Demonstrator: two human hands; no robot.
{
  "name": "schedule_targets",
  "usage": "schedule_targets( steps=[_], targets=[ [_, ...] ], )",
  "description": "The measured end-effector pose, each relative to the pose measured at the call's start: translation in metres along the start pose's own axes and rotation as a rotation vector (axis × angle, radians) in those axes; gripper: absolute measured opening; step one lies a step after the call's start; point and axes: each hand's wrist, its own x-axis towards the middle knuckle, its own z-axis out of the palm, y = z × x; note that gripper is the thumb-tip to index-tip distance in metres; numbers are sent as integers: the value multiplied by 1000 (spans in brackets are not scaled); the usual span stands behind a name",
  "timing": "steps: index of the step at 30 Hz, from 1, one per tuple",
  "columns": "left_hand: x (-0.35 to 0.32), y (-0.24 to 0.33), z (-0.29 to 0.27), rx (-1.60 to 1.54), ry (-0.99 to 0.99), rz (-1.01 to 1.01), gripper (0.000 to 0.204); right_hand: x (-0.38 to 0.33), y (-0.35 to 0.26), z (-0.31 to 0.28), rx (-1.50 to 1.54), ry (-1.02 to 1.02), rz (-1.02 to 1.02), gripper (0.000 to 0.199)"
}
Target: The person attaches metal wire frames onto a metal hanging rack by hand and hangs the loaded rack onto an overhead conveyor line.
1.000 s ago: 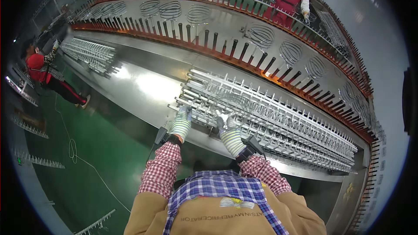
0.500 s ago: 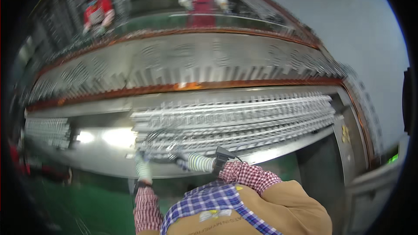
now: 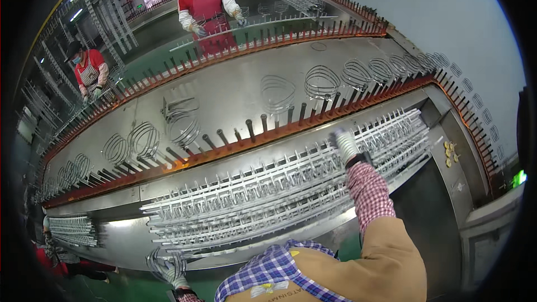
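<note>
Materials and finishes around the wire rack

The wire rack (image 3: pixel 291 190) is bright bare metal. Beyond it, the conveyor bed (image 3: pixel 235 92) is smooth, glossy sheet metal carrying thin wire loops (image 3: pixel 322 82). On the rack, the right hand (image 3: pixel 345 142) wears a knitted cloth glove; the left hand (image 3: pixel 168 268) likewise.

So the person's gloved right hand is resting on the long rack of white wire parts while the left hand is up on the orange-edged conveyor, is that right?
Not quite. In the head view the right hand does rest on the long rack of white wire parts, but the left hand is not on the orange-edged conveyor; it is down at the near edge of the bench, holding a bundle of wire loops.
</note>
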Motion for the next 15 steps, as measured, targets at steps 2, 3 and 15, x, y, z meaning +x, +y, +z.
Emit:
schedule_targets(
  steps=[2,3,15],
  targets=[
    [-11,83,-43,-448,-11,-267,41,47,-18,-52,4,242,-234,23],
    [-9,119,-87,-643,3,-434,42,55,-40,-52,78,284,-250,24],
    [9,223,-158,-968,-117,-765,37,165,-76,-93,-59,317,-227,26]
  ],
)
